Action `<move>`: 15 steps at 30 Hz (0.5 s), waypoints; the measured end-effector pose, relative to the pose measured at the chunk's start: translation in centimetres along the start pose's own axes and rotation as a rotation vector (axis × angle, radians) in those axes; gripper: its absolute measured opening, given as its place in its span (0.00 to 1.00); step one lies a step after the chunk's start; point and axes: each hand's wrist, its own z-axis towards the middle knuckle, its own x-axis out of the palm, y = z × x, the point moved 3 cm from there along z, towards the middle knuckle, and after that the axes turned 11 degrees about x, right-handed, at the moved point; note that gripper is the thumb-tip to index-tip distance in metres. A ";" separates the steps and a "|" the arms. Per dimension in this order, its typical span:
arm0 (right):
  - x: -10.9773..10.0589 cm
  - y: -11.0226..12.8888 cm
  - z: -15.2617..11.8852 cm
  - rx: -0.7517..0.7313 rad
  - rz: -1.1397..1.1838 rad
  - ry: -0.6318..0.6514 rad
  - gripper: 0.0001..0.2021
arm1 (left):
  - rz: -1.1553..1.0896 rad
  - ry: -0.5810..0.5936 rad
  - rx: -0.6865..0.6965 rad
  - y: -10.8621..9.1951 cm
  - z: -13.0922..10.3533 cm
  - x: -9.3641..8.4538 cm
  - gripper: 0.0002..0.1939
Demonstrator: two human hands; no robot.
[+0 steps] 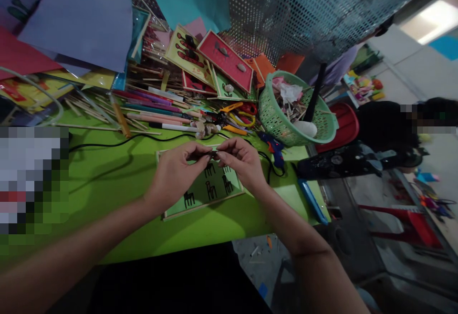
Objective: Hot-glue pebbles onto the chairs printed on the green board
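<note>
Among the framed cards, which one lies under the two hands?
The green framed card with small, black, chair-like shapes; the other framed cards lie farther back on the table.

A perforated grey panel stands behind a green table over littered floor.

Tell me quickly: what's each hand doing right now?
Left hand: closed, thumb and fingers pinching a small dark piece.
Right hand: closed, pinching the same small dark piece from the other side.
</note>
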 end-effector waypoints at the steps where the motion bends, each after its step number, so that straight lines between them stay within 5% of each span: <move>1: -0.1 0.0 0.0 -0.004 -0.040 -0.031 0.12 | 0.015 0.000 0.007 0.0 -0.1 0.0 0.06; 4: -0.4 0.4 -0.2 -0.079 -0.296 -0.106 0.12 | 0.062 0.001 0.040 0.0 -0.3 0.1 0.06; 8: 0.1 1.4 -0.3 -0.269 -0.681 -0.029 0.16 | 0.100 0.023 0.109 -0.4 -0.4 0.1 0.06; 15: 0.5 1.0 -0.1 -0.320 -0.811 -0.007 0.13 | 0.110 0.056 0.133 -0.8 -0.2 0.0 0.05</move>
